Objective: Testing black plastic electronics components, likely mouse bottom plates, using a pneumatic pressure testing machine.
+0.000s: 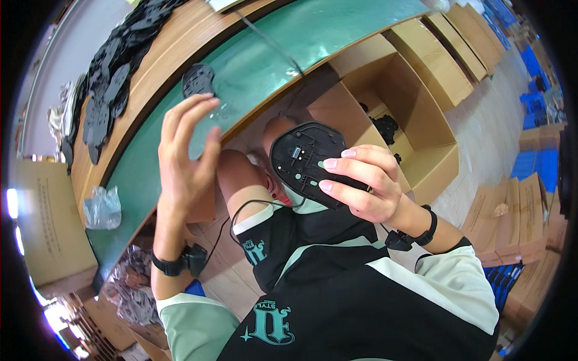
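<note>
Head view: the right hand (374, 185) clamps a black molded part (289, 165) at frame centre. The left hand (185, 153), spread, is left of centre, near a second black part (197, 78) on the green tabletop (244, 66).

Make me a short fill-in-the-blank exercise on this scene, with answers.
1. The black plastic shell is held in the ____ hand.
2. The left hand holds ____.
3. The work surface beneath the other black piece is coloured ____.
4. The open box containing black parts is made of ____.

Missing words: right; nothing; green; cardboard.
</note>
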{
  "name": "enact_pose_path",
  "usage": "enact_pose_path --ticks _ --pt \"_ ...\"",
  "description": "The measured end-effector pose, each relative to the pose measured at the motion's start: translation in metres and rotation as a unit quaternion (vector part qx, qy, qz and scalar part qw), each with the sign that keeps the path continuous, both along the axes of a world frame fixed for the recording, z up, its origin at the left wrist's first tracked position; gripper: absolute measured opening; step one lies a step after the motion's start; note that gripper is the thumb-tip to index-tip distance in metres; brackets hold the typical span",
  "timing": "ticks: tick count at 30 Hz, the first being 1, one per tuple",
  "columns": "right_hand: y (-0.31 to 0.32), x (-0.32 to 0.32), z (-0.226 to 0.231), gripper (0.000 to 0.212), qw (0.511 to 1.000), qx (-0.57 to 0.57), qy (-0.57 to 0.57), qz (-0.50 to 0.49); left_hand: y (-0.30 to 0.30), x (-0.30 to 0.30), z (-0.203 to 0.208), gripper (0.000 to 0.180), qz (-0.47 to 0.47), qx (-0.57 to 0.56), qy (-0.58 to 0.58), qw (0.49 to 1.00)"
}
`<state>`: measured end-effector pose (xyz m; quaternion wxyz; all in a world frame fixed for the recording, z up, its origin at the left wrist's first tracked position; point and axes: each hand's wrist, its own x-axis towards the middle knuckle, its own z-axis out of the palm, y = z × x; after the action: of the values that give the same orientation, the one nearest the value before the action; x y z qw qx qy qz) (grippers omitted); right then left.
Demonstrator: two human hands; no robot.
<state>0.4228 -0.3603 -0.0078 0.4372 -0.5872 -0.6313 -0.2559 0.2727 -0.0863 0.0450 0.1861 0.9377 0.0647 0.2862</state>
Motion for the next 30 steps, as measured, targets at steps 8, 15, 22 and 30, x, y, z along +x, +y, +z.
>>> enact_pose_path --ticks 8,15,22,30 --pt "0.015 -0.021 0.007 0.031 0.997 -0.039 0.026 0.062 -0.036 -0.044 0.010 0.046 -0.112 0.029 -0.014 0.993" --pt "0.019 -0.033 0.010 0.030 0.996 -0.034 0.026 0.079 -0.044 -0.060 0.020 0.048 -0.103 0.068 0.018 0.992" --pt "0.015 -0.038 0.012 0.030 0.996 -0.035 0.026 0.082 -0.048 -0.066 0.021 0.043 -0.103 0.086 0.018 0.991" --pt "0.011 -0.042 0.013 0.031 0.995 -0.041 0.020 0.089 -0.048 -0.072 0.020 0.044 -0.116 0.052 0.008 0.992"
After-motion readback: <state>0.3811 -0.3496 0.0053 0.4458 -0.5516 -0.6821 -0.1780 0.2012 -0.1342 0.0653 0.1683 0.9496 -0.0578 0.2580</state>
